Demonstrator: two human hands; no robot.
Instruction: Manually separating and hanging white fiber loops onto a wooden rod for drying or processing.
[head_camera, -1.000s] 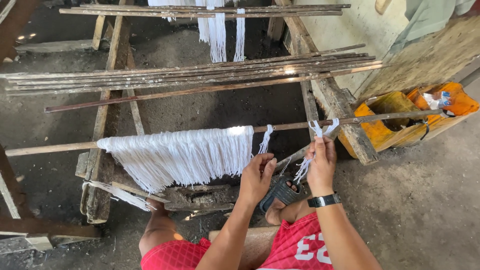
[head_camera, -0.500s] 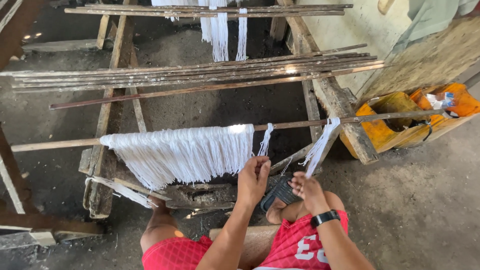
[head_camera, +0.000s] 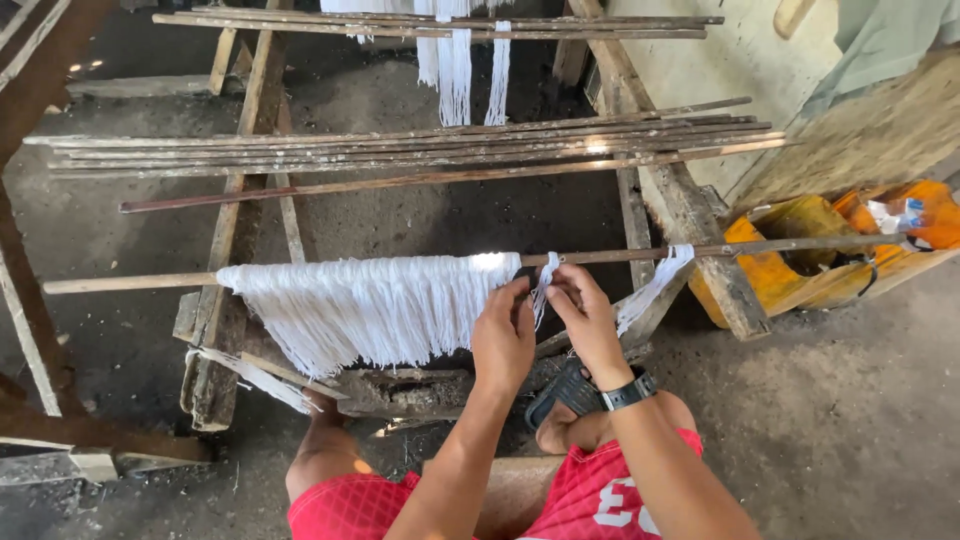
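Observation:
A thin wooden rod (head_camera: 130, 283) runs across in front of me with a thick fringe of white strands (head_camera: 370, 305) draped over it. My left hand (head_camera: 503, 335) and my right hand (head_camera: 588, 318) meet at the fringe's right end, both pinching one small white strand bundle (head_camera: 541, 288) hanging from the rod. A black watch (head_camera: 629, 391) sits on my right wrist. Another loose white bundle (head_camera: 652, 288) hangs over the rod further right, untouched.
Several long thin sticks (head_camera: 400, 152) lie across a wooden frame (head_camera: 690, 215) beyond the rod. More white strands (head_camera: 455, 60) hang from a far rod. Orange containers (head_camera: 800, 250) stand at the right. My knees in red shorts (head_camera: 590, 495) and a sandal (head_camera: 565, 390) are below.
My right hand left the loose bundle at the right, dropped toward my lap, then rose to join the left hand at the rod, where both now pinch a small strand bundle.

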